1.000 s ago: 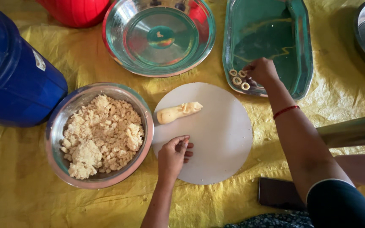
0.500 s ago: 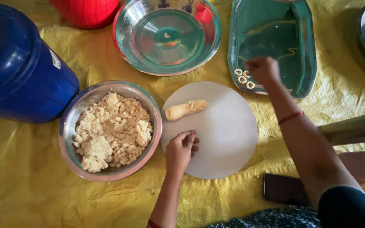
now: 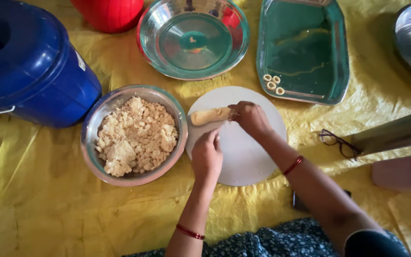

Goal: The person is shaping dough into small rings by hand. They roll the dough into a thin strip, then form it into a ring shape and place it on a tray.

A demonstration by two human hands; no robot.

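Gently now: my right hand point(image 3: 249, 118) pinches the end of the dough roll point(image 3: 210, 115) lying on the round white board point(image 3: 248, 157); my loosely curled, empty left hand point(image 3: 207, 156) should steady the board.

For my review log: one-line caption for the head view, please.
Right hand touches a dough roll on a round white board; left hand rests beside it.

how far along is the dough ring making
Done: three small rings lie in a corner of the green tray. In hand: the right hand touches a dough roll on the white round board; the left hand rests beside it. Left: the steel bowl is full of crumbly dough.
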